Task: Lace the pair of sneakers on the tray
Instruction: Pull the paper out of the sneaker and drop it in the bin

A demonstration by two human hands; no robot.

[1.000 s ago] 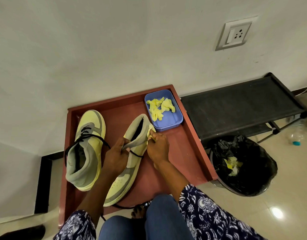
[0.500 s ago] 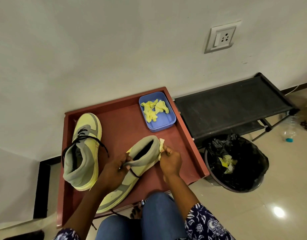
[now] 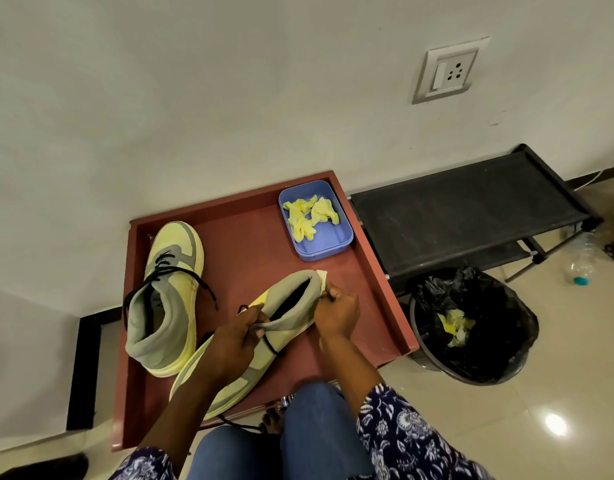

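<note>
Two yellow-and-grey sneakers lie on a red-brown tray (image 3: 374,289). The left sneaker (image 3: 167,299) stands toe-away, with a black lace through its eyelets. The right sneaker (image 3: 264,327) lies tilted on its side, heel toward the blue box. My left hand (image 3: 234,341) grips its grey collar and tongue, with a black lace (image 3: 272,346) looped below my fingers. At the heel opening my right hand (image 3: 335,311) pinches a pale yellow wad of paper (image 3: 322,276). More black lace trails off the tray's near edge.
A blue plastic box (image 3: 336,237) with crumpled yellow paper sits at the tray's far right corner. A black-lined bin (image 3: 478,327) with paper scraps stands right of the tray, under a black low rack (image 3: 464,209). A plastic bottle (image 3: 580,261) lies far right. The wall is close behind.
The right sneaker has swung round and tipped onto its side, its heel now farther right and nearer me. Both hands moved with it, the right still at the paper.
</note>
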